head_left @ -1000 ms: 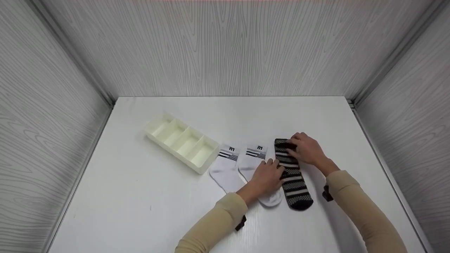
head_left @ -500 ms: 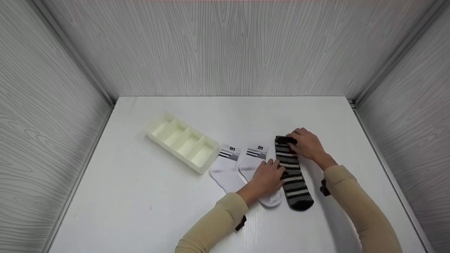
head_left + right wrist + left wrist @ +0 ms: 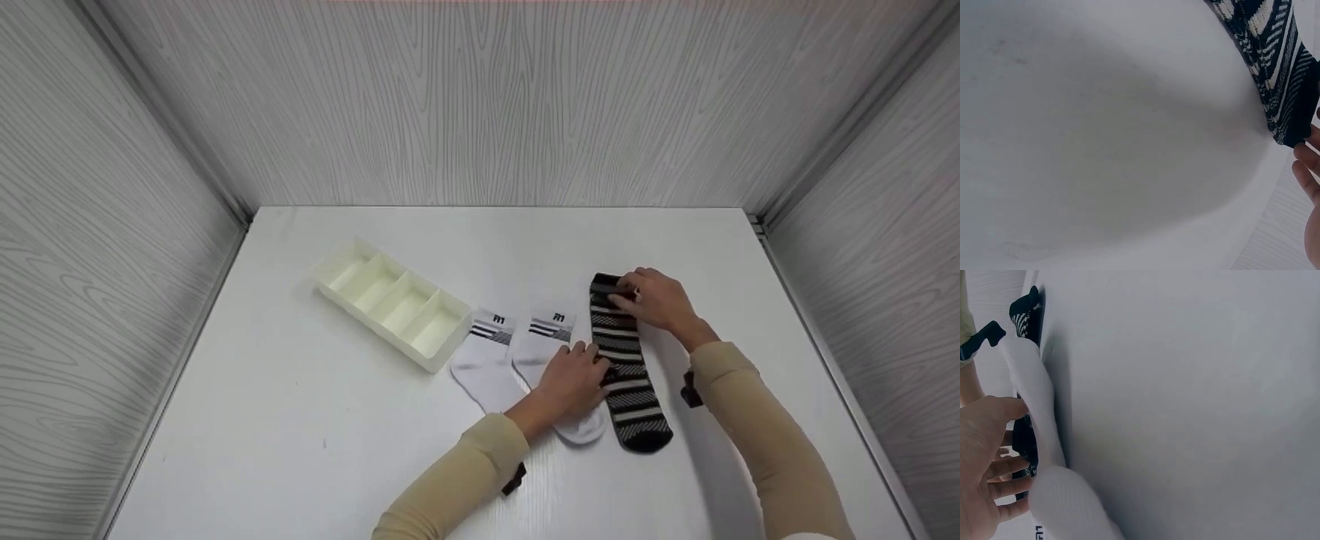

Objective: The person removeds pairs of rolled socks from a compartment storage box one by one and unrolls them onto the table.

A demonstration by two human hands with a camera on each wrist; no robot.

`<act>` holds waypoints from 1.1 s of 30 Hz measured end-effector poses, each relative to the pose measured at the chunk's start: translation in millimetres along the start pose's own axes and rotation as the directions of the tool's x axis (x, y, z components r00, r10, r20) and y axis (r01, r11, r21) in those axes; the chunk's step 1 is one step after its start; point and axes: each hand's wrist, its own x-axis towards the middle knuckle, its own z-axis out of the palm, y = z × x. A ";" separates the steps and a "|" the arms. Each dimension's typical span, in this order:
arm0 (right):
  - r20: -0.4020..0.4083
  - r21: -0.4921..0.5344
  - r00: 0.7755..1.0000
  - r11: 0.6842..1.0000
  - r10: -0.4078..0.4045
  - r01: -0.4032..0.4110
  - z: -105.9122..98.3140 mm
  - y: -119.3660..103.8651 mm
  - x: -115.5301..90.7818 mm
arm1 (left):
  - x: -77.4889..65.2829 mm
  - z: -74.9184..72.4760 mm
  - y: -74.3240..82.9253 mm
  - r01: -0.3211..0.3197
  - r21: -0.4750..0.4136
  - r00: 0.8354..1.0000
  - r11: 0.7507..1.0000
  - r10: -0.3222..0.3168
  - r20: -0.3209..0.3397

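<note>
A black-and-white striped sock (image 3: 626,341) lies lengthwise on the white table, its dark toe toward me. My right hand (image 3: 658,300) pinches its black cuff at the far end; in the right wrist view the cuff (image 3: 1301,112) hangs at the fingertips, lifted from the table. My left hand (image 3: 571,381) presses the sock's left edge about midway, and in the left wrist view the thumb and straight fingers (image 3: 1008,488) rest apart on the dark knit. Under and beside that hand lies a white sock (image 3: 536,351) with a striped cuff, partly covered by it.
Another white sock (image 3: 480,367) lies to the left, its toe hidden by the left forearm. A cream tray (image 3: 375,328) with several compartments stands angled behind it. Grey wood-grain walls (image 3: 480,105) enclose the table (image 3: 262,420) at the back and sides.
My right hand has moved slightly away from me, drawing the striped sock's cuff out flatter and farther. The left hand has stayed in place on the sock.
</note>
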 end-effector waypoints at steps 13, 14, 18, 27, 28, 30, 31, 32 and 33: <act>0.075 -0.047 0.997 0.999 0.008 -0.005 -0.3 0.4 7.6 | -7.7 -1.6 4.8 -0.029 0.026 0.997 0.999 0.031 -0.066; 0.087 -0.042 0.996 0.999 0.019 -0.015 -0.4 0.8 8.4 | -9.6 -1.8 6.3 -0.043 0.034 0.996 0.998 0.046 -0.075; 0.127 -0.026 0.991 0.999 0.046 -0.043 -0.7 2.8 10.6 | -15.7 -1.1 12.7 -0.112 0.044 0.988 0.993 0.116 -0.098; 0.167 -0.011 0.983 0.997 0.082 -0.081 1.1 7.8 10.5 | -25.8 2.4 27.0 -0.307 0.011 0.944 0.952 0.306 -0.120; 0.169 -0.009 0.982 0.997 0.083 -0.082 1.2 7.8 10.3 | -27.1 3.3 28.3 -0.325 0.003 0.940 0.946 0.323 -0.113; 0.174 -0.009 0.981 0.996 0.084 -0.083 1.8 7.8 10.2 | -28.9 5.4 30.6 -0.355 -0.009 0.930 0.935 0.352 -0.104; 0.176 -0.006 0.981 0.996 0.085 -0.086 1.7 7.7 10.3 | -29.5 6.3 32.0 -0.365 -0.001 0.926 0.931 0.363 -0.107; 0.177 -0.005 0.980 0.996 0.086 -0.087 1.4 7.5 10.5 | -29.9 7.0 33.3 -0.377 0.012 0.919 0.926 0.376 -0.116; 0.177 -0.007 0.980 0.996 0.086 -0.086 1.3 7.7 10.7 | -30.0 7.4 34.3 -0.387 0.031 0.912 0.921 0.388 -0.132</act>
